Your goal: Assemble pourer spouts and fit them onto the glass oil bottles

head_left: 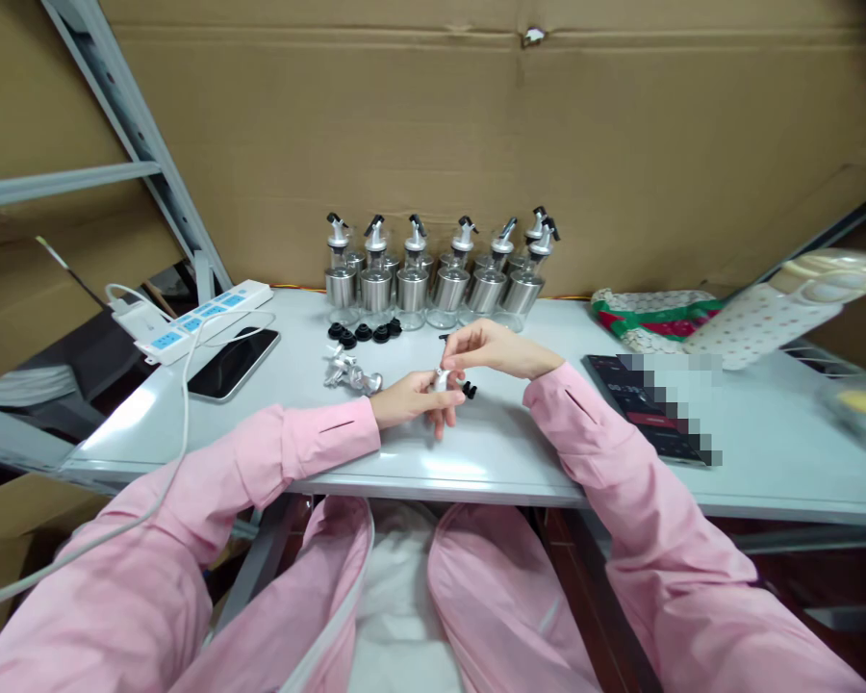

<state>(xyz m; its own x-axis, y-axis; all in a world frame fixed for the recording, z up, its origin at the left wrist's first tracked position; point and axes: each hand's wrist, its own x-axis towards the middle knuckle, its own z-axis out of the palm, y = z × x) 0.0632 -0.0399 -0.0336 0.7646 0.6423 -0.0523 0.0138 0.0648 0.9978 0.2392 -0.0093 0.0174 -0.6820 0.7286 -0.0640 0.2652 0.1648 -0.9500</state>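
Observation:
My left hand [413, 397] is closed round a small silver pourer spout [442, 379] over the middle of the grey table [476, 452]. My right hand [492, 348] pinches at the top of that same spout, fingers pressed together. A small black cap piece [469, 390] shows just right of the spout. A few loose silver spouts [350, 373] lie left of my hands, and several black rubber rings [365, 332] lie behind them. Several glass bottles with steel bases and fitted spouts [440, 274] stand in a row at the back.
A white power strip [194, 322] and a black phone [232, 363] lie at the left, a white cable trailing off the table edge. A dark booklet [631, 404] and a patterned cloth [653, 322] lie at the right. Cardboard walls the back.

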